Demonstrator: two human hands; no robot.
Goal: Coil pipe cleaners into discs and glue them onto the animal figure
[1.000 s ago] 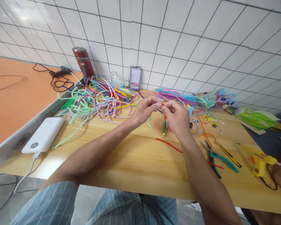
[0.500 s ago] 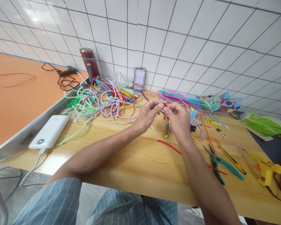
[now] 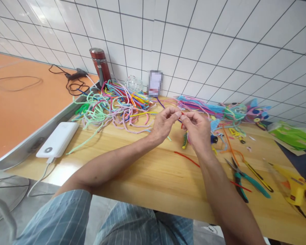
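Observation:
Over the middle of the wooden table, my left hand [image 3: 165, 123] and my right hand [image 3: 197, 128] meet fingertip to fingertip. Both pinch a small red piece [image 3: 182, 115], mostly covered by the fingers; a bit of red hangs just below. Under my right wrist lies a long red pipe cleaner [image 3: 187, 158], partly hidden by the forearm. A green-and-yellow handled tool [image 3: 185, 140] is close to my right hand. Colourful pipe cleaners [image 3: 122, 102] are heaped to the left, beyond my left hand.
A white power bank [image 3: 58, 139] with a cable sits at left. Against the wall are a red flask [image 3: 100, 66] and a phone [image 3: 155, 83]. Teal-handled pliers [image 3: 253, 184], a yellow cutter [image 3: 258, 175] and a yellow glue gun [image 3: 294, 185] lie at right.
The whole view has shifted slightly, with table items appearing a little further right. Both hands keep their pinch on the red piece, with only slight finger movement.

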